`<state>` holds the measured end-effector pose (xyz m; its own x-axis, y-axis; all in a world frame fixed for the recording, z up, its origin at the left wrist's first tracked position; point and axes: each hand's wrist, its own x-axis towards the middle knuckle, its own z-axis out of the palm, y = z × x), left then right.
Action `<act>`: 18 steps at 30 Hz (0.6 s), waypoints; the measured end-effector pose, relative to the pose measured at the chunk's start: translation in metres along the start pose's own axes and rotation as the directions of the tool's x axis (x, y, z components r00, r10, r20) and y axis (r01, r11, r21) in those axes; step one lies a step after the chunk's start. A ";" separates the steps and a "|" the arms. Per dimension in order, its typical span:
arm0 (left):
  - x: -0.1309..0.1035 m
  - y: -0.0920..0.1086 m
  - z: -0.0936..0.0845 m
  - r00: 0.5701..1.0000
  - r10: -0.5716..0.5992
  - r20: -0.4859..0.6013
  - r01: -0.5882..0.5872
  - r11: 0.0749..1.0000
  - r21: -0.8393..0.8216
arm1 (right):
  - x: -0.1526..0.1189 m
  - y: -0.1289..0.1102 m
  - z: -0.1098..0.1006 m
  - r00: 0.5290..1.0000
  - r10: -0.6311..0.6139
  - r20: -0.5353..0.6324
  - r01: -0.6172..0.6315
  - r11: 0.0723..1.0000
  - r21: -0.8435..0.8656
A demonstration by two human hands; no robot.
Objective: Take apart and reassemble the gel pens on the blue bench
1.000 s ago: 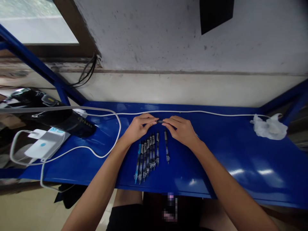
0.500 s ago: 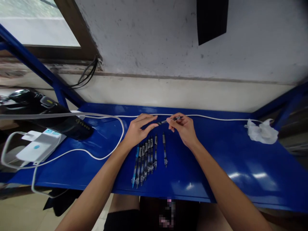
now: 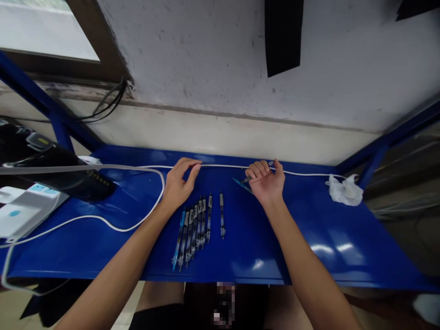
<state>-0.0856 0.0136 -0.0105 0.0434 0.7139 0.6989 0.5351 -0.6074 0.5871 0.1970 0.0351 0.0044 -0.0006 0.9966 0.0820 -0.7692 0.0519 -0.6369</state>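
Note:
My right hand [image 3: 267, 182] is turned palm up with its fingers curled round a pen [image 3: 245, 180]; the ends of the pen stick out on either side. A blue pen [image 3: 238, 183] shows just below that hand, partly hidden by it; whether the hand grips it too I cannot tell. To the left, my left hand [image 3: 179, 183] is empty, thumb and fingers apart, close above the desk. Between my arms several capped-tip pens [image 3: 195, 229] lie side by side in a slanting row, a blue one at its left end. One separate pen [image 3: 222, 215] lies just right of them.
A white cable [image 3: 227, 166] runs along the back of the blue desk [image 3: 254, 238]. At the left lean a black bottle-like object [image 3: 79, 181] and a white power strip [image 3: 30, 211]. Crumpled white plastic [image 3: 345, 190] lies at the right end, by the blue frame [image 3: 364, 165].
My hands have moved apart: the pen previously held between them is now in my right hand, which has turned palm up. A blue pen now shows by it. The view has shifted right.

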 end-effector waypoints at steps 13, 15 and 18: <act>-0.002 -0.002 0.002 1.000 -0.015 0.023 0.013 0.999 0.050 | 0.001 -0.005 -0.008 0.998 0.017 -0.056 0.004 0.937 0.350; -0.002 -0.002 0.002 0.999 -0.022 0.023 0.021 0.998 0.056 | 0.002 -0.005 -0.008 0.997 0.026 -0.071 0.002 0.933 0.361; -0.002 -0.002 0.003 0.999 -0.030 0.026 0.029 0.998 0.054 | 0.002 -0.004 -0.008 0.994 0.035 -0.100 0.004 0.932 0.363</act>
<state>-0.0843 0.0145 -0.0142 0.0491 0.7407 0.6701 0.5809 -0.5669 0.5841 0.2051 0.0370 0.0012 0.0365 0.9992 -0.0170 -0.9488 0.0293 -0.3144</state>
